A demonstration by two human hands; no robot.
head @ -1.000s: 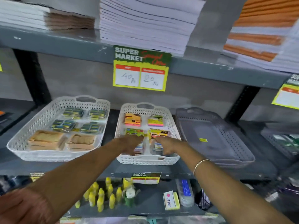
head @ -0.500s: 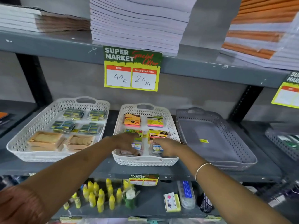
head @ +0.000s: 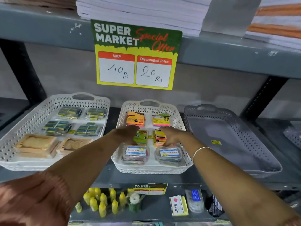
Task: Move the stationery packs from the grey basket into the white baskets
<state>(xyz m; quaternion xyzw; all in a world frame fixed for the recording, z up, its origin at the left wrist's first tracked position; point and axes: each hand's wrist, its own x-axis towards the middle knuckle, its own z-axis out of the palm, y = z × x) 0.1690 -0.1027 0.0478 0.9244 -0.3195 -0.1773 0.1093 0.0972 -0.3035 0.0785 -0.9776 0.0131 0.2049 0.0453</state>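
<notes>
The middle white basket (head: 151,169) holds orange (head: 135,119) and pink-yellow (head: 161,119) sticky-note packs at the back and two clear lidded boxes (head: 136,153) in front. Between those rows, my left hand (head: 126,134) lies on the left side of a green pack (head: 140,137); its grip is blurred. My right hand (head: 173,136) has thumb and fingers around a yellow-orange pack (head: 159,138). The grey basket (head: 228,128) on the right holds only a yellow sticker. The left white basket (head: 40,110) carries dark wrapped packs and two wooden sets.
A price sign (head: 136,62) hangs from the upper shelf edge, under stacks of paper (head: 138,12). Black uprights (head: 24,70) flank the bay. The lower shelf holds several yellow bottles (head: 101,203) and an eraser box (head: 178,205). Another basket (head: 293,136) sits at the far right.
Both hands have moved back from the two clear boxes at the front of the middle white basket to the middle row of packs. The camera has come closer to the shelf.
</notes>
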